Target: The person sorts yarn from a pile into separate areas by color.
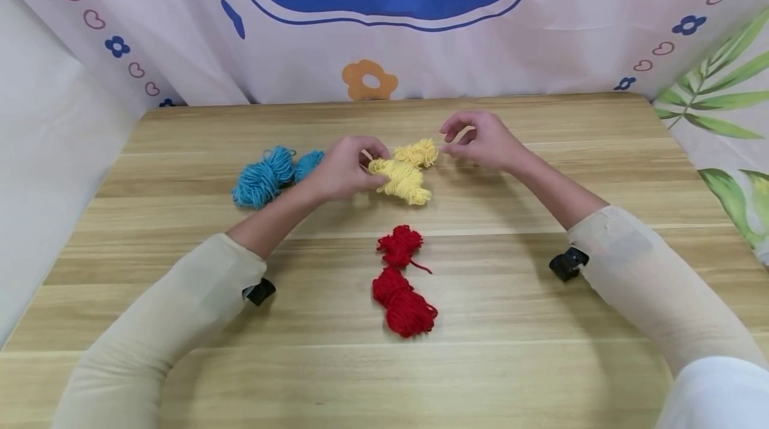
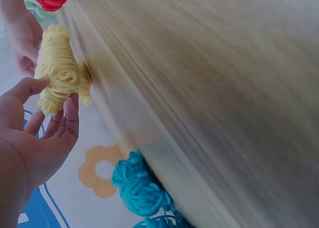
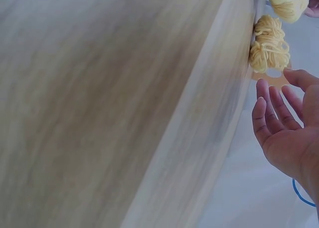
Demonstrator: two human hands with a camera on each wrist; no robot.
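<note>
Blue yarn point(image 1: 262, 180) lies leftmost on the worktop point(image 1: 510, 349). My left hand point(image 1: 347, 167) pinches the near yellow skein point(image 1: 404, 181), toward the far edge; if I tug, loose loops might snag the far yellow skein point(image 1: 418, 151) beside it. My right hand point(image 1: 485, 141), loosely bent, seems empty alongside.

Yellow yarn point(image 1: 404, 180) matt, rough-stranded; red yarn point(image 1: 411, 312) and blue yarn point(image 1: 255, 185) likewise; tabletop point(image 1: 510, 375) smooth, wood-grained; backdrop point(image 1: 288, 62) creased cloth.
</note>
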